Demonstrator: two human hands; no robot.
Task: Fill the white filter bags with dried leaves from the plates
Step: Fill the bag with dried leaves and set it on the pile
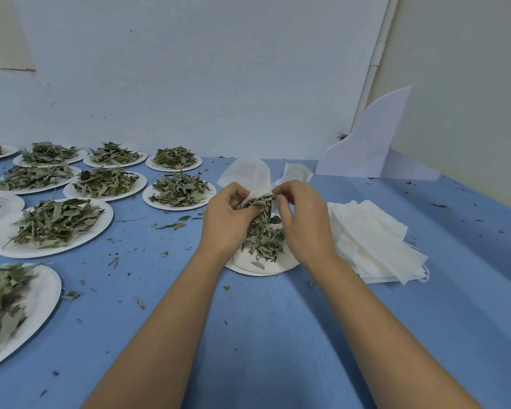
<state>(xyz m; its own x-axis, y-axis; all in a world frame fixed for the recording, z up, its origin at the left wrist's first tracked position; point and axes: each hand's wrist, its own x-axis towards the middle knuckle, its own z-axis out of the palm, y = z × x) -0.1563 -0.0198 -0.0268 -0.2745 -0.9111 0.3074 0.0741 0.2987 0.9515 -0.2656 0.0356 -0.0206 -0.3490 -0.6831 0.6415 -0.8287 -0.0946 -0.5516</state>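
My left hand grips a bunch of dried leaves and pushes it at the mouth of a white filter bag. My right hand pinches the bag's rim on the other side, holding it above a white plate. More dried leaves lie heaped on that plate under my hands. A second white bag lies just behind my right hand.
A stack of flat white filter bags lies to the right of the plate. Several white plates heaped with dried leaves cover the left of the blue table. Leaf crumbs are scattered about. A white board leans at the back right.
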